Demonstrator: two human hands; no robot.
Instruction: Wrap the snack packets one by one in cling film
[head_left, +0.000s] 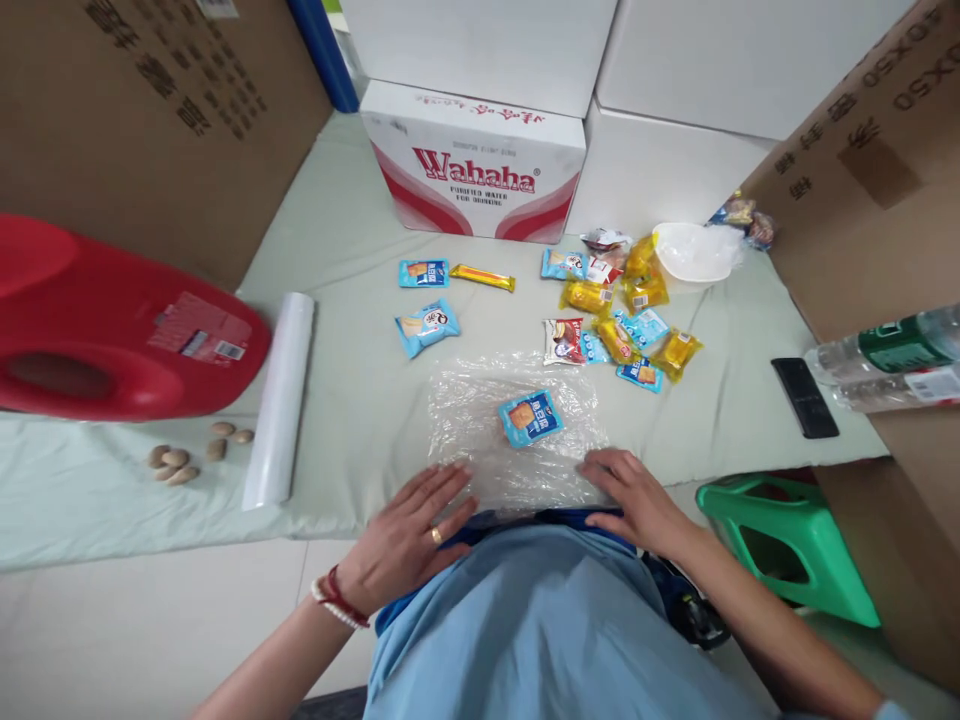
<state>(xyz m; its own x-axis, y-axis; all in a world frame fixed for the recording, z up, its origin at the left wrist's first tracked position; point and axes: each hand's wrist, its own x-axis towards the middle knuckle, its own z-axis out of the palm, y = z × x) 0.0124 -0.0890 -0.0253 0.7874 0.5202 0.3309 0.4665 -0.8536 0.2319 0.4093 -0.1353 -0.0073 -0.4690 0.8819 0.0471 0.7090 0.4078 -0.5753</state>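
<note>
A sheet of clear plastic wrap lies crinkled on the cloth in front of me. On it rests a blue snack packet with a picture of food. My left hand touches the sheet's near left corner, fingers stretched out and holding nothing. At the near right edge is my right hand, its fingers spread over the plastic. Beyond the sheet lie a light blue snack packet, a second blue packet and a long yellow stick packet.
Wrapped snacks lie scattered at right near a white bowl. A white roll, several brown nuts and a red jug are at left. A Wahaha carton stands behind. A phone and bottles lie right.
</note>
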